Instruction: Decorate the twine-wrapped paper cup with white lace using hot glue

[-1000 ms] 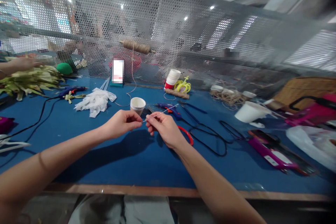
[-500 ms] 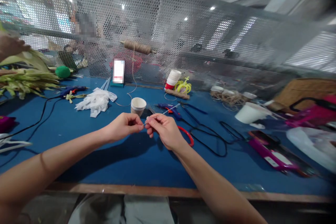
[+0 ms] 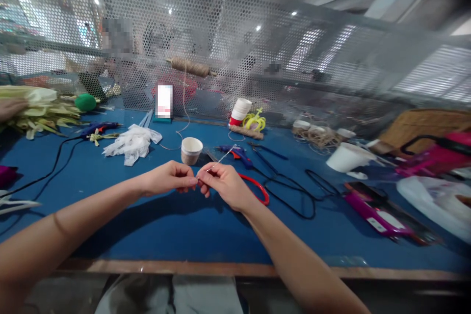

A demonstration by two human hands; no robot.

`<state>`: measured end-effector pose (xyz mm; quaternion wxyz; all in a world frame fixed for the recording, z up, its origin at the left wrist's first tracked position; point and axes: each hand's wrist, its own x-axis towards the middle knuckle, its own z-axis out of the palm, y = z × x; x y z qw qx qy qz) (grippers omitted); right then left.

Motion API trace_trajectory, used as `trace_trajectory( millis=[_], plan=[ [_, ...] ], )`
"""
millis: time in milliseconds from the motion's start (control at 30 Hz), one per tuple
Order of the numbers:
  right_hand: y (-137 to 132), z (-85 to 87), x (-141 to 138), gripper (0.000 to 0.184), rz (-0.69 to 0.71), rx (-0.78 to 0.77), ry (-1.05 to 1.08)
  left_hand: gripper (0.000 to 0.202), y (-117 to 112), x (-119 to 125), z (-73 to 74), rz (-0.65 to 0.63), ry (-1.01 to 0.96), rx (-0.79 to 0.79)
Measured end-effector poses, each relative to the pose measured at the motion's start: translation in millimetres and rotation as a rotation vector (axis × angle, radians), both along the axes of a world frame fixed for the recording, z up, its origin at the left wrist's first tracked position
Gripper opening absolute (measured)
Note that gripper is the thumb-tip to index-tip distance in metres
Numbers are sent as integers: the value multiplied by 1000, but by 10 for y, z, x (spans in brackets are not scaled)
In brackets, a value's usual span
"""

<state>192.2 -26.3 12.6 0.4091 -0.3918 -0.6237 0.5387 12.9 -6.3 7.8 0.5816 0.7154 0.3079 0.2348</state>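
In the centre of the frame, over the blue bench [image 3: 176,240], a wrapped paper cup [image 3: 192,148] stands just beyond the person's two hands, and a red loop [image 3: 261,190] is partly covered by the right wrist. Farther right lie a black cable [image 3: 314,206] and a purple device [image 3: 379,217]; left of centre is a heap of white lace [image 3: 133,142], and a co-worker's hand [image 3: 13,108] rests on pale husks [image 3: 47,105] at the left edge. Counted, there are two blue glue guns [image 3: 239,154], one green ball [image 3: 85,102], one twine roll [image 3: 189,66] at upper centre and one thin twisted strand [image 3: 223,158]. That strand rises from between the hands, its long axis slanting from lower left to upper right, its free tip pointing upper right. The right hand [image 3: 224,184] has its fingers pinched shut around it; the left hand [image 3: 171,179] has thumb and forefinger closed at the lower end.
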Motion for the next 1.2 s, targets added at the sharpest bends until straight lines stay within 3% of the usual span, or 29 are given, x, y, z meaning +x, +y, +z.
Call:
trace_trajectory(
  millis=[100,267,533,667,767,1000,1200],
  plan=[
    [30,9,32,26,-87,14,81,26,-13,14,-6,50,15,27],
    [39,33,55,27,-123,37,158,19,-48,23,21,-4,19,79],
    [37,54,86,26,-226,184,140,13,-50,14,-10,41,255,405],
    [-2,66,69,25,-143,175,92,17,-143,116,-21,-11,-8,135],
    [-29,83,43,21,-73,140,127,25,-180,170,-23,58,-108,29],
    [0,94,30,15,-136,88,340,32,-134,133,-24,113,-165,2],
    [-8,65,22,14,-182,137,252,32,-142,138,-47,51,-136,-35]
  ],
)
